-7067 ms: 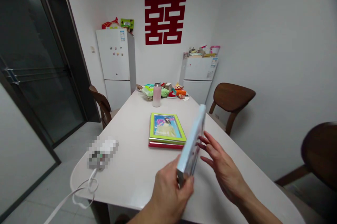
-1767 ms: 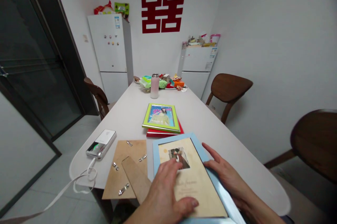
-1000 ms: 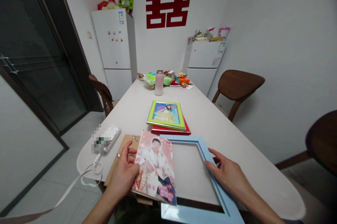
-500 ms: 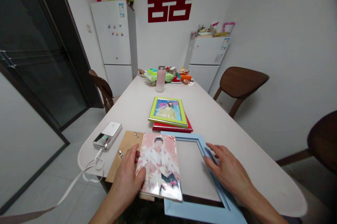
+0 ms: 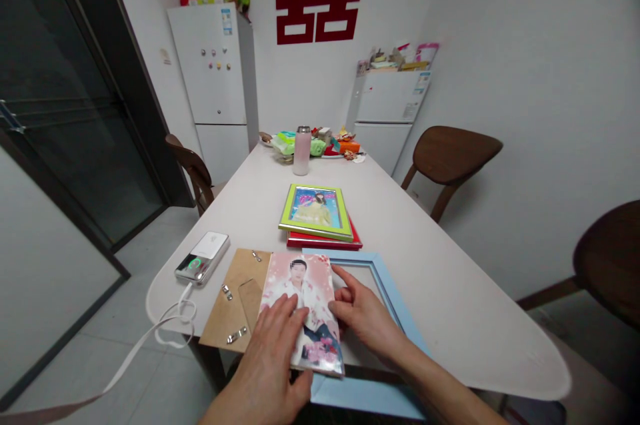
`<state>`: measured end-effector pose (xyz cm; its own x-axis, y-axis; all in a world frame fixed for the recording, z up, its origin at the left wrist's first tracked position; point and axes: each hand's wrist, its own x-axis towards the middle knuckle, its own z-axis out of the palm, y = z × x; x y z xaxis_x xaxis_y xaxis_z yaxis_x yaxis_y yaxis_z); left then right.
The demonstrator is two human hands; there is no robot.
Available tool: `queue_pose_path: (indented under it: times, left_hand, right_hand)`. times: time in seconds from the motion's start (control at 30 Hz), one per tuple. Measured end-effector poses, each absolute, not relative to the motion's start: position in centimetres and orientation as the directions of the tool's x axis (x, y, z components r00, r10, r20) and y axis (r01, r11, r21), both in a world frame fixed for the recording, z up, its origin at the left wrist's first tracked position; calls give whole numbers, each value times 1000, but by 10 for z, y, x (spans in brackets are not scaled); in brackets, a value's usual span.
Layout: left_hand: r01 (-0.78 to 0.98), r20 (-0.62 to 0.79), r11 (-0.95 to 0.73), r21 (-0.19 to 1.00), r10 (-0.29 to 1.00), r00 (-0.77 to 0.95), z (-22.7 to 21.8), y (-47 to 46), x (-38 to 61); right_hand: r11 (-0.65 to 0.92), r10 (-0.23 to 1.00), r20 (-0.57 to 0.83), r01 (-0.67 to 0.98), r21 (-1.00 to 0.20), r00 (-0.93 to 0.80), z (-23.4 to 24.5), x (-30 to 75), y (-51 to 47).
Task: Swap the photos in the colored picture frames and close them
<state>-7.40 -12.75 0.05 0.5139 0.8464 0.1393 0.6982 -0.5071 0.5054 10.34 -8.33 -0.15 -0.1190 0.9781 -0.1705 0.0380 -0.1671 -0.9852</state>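
A printed photo (image 5: 320, 332) of a person in a white robe lies on what looks like a small stack, at the table's near edge. My left hand (image 5: 273, 355) rests on the photo's lower left with its fingers stretched out. At the photo's right edge is my right hand (image 5: 363, 315), with thumb and fingers closed along that edge. Beneath the right wrist and partly under the photo is a light blue picture frame (image 5: 397, 295), which has no back in it. A brown backing board (image 5: 227, 312) with metal clips lies to the left, partly covered by the photo.
Beyond the photo, a green picture frame (image 5: 345, 212) lies on a red one (image 5: 325, 242). A phone (image 5: 203, 258) with a charging cable (image 5: 135, 348) sits at the left edge. Farther back stand a pink bottle (image 5: 302, 153) and several packets. Chairs (image 5: 453, 155) flank the table.
My left hand has moved from the photo's left edge onto its face. My right hand has left the blue frame's right side and come left to the photo's right edge.
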Motion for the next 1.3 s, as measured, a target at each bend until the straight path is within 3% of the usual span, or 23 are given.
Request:
queue_pose_path:
  times: [0.1,0.2,0.33,0.4,0.47,0.6,0.7,0.77,0.87,1.0,1.07,1.17,1.3]
  left_hand:
    - [688,159,-541,483,827,539,3,-125,-65]
    - [626,318,-593,507,804,503,2,-119,-56]
    - [431,519,-591,682,806,284,7,-112,-44]
    - [295,484,-493,818,868,108,15,-115,-35]
    - [107,359,-355,929,933,-17,23,-120,-24]
    - [-141,171,-167,976,985,17,27,-125,-10]
    - [-87,94,-86,992,992,90,18,-122,-17]
    - [101,60,-77,992,985,159,11,-120,-26]
    - [410,25,-170,896,942,334,8,-122,-35]
    - [577,-53,-328,748,837,544,8,-128,-36]
    - [624,-80,-388,678,805,588,8,-128,-35]
    - [661,-104,-461,592,770,630,7,-126,-36]
    - [659,-98,-515,548,743,662,8,-122,-35]
  right_hand:
    - [-117,992,-113,-85,-989,-54,16,97,-84]
    - [-52,999,-50,-175,-983,-18,32,93,-89]
    - [-33,999,-34,-189,-981,6,31,94,-95]
    - [-106,990,-120,-171,-980,75,23,98,-96]
    - [-192,972,-217,-238,-952,84,14,103,-95]
    - [-153,963,-221,-364,-919,153,11,122,-92]
    - [-194,935,-251,-232,-953,250,13,147,-89]
    - [-259,928,-270,-73,-963,257,12,161,-87]
    - [-260,939,-212,154,-953,272,7,171,-85]
    - [-162,968,-70,392,-906,241,-2,168,-80]
    - [-77,983,33,568,-819,181,-3,165,-78]
    - [-29,980,148,826,-563,135,-4,163,-78]
    - [21,964,263,972,-232,42,-11,162,-81]
